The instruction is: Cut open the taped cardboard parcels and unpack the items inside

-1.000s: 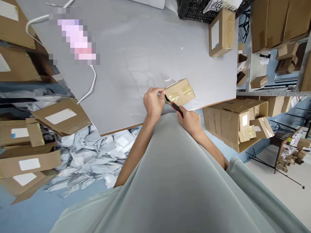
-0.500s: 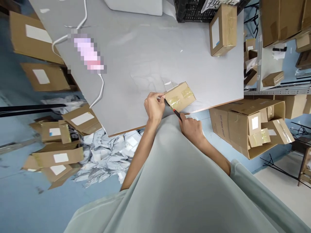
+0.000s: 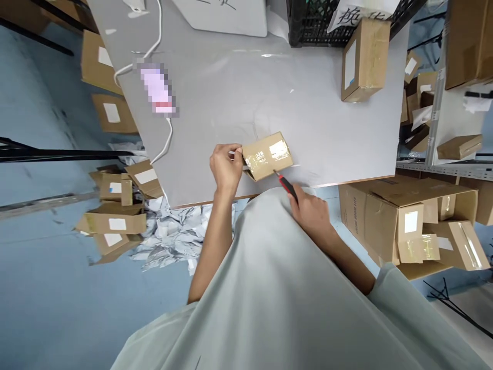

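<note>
A small cardboard box (image 3: 265, 156) with shiny tape across its top lies near the front edge of the grey table (image 3: 215, 92). My left hand (image 3: 227, 167) pinches the left end of this box between thumb and fingers, where a flap stands slightly apart. In my right hand (image 3: 311, 208) is a red and black utility knife (image 3: 288, 187), its tip close to the box's near long side. Whether the tip touches the cardboard, I cannot tell.
A taller labelled box (image 3: 365, 61) stands at the table's back right, beside a black crate (image 3: 314, 25). A blurred phone (image 3: 157, 90) with a white cable lies left. On the floor are a large carton (image 3: 370, 218) holding boxes and a heap of grey mailing bags (image 3: 173, 226).
The knife has moved from the box's left end to its near long side, with my right hand drawn back slightly. My left hand still grips the left end. The view has shifted.
</note>
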`<act>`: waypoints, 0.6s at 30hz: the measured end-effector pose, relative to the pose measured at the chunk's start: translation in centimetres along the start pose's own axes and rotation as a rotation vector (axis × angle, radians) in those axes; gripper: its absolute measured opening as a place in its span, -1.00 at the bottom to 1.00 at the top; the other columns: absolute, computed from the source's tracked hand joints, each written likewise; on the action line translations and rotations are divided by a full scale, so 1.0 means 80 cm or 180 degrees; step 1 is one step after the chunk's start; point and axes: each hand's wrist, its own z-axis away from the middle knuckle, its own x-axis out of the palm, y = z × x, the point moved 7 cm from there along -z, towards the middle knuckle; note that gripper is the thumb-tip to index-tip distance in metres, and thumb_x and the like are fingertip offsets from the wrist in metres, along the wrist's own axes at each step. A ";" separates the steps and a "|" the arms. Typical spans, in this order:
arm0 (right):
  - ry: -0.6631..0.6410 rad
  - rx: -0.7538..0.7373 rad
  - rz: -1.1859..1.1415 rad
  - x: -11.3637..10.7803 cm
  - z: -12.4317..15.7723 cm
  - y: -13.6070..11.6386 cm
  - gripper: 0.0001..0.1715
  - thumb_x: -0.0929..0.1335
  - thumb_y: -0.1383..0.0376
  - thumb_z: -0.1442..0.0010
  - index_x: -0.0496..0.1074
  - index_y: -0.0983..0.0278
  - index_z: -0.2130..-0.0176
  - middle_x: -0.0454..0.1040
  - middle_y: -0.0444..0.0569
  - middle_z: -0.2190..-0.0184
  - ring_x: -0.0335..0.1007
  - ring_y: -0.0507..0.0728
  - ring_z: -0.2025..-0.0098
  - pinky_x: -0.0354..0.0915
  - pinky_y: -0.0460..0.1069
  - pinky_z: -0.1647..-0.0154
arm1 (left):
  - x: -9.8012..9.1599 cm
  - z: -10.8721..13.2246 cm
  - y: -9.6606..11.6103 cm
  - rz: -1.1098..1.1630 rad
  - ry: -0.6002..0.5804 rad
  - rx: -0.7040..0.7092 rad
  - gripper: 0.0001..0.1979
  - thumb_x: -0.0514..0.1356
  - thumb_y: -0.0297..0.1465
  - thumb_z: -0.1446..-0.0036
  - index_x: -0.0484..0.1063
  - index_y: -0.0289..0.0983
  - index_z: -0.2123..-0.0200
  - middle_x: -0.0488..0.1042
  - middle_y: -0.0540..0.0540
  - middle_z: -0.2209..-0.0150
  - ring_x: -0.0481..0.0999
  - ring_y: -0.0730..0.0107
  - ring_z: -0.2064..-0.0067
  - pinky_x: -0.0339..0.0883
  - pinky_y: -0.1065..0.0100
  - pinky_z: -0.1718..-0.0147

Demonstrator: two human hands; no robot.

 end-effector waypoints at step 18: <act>0.0276 0.0045 -0.0370 -0.023 -0.050 0.056 -0.29 0.08 0.13 -0.72 0.06 0.15 -0.69 0.68 0.17 -0.25 0.71 0.31 -0.10 0.51 0.11 -0.10 | 0.098 0.066 0.094 -0.0506 -0.1195 0.1664 -0.70 0.20 -0.16 -0.49 0.63 -0.07 -0.13 0.50 -0.20 -0.45 0.18 -0.23 -0.65 -0.12 -0.39 -0.63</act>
